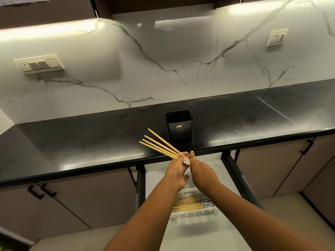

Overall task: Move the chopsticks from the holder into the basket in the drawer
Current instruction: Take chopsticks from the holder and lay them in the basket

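Note:
Several bamboo chopsticks (160, 144) fan out up and to the left above the counter's front edge. Both hands hold their patterned ends: my left hand (176, 172) grips them from the left and my right hand (200, 171) pinches them from the right. The dark square holder (179, 125) stands on the black counter just behind and looks empty. Below my forearms the drawer (224, 171) is pulled open. In it sits a white basket (193, 213) with several chopsticks (189, 203) lying side by side.
A black counter (90, 142) runs across the view with a marble backsplash behind it. Closed cabinet doors with black handles (41, 191) flank the drawer. Wall sockets (39, 64) sit on the backsplash at left and right.

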